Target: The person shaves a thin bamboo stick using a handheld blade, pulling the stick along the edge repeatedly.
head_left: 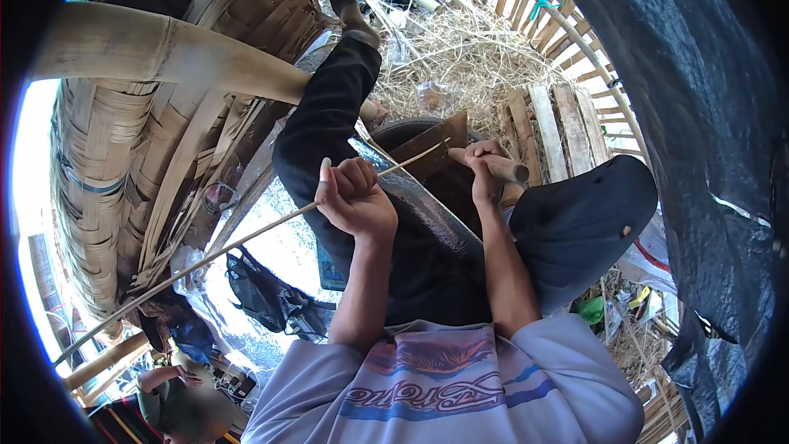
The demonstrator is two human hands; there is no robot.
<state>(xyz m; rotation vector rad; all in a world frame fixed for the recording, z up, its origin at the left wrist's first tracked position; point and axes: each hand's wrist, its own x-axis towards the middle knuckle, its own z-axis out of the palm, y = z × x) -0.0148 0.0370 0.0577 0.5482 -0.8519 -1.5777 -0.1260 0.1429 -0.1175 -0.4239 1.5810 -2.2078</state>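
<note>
My left hand point(355, 197) is closed around a long thin bamboo stick point(238, 242). The stick runs from the lower left, through my fist, to a pale tip near my right hand. My right hand point(481, 166) grips the wooden handle point(508, 168) of a broad-bladed knife. Its brownish blade point(429, 146) appears to lie just beyond the stick's tip; whether the two touch I cannot tell. Beneath both hands, a dark flat strip point(431, 212) slants across my lap.
A thick bamboo pole point(197, 62) crosses at upper left before woven bamboo panels point(107, 164). Straw point(460, 57) covers the ground ahead. Wooden slats point(567, 127) and a dark plastic sheet point(666, 74) stand on the right. A black bag point(263, 292) lies left; another person point(177, 403) is at lower left.
</note>
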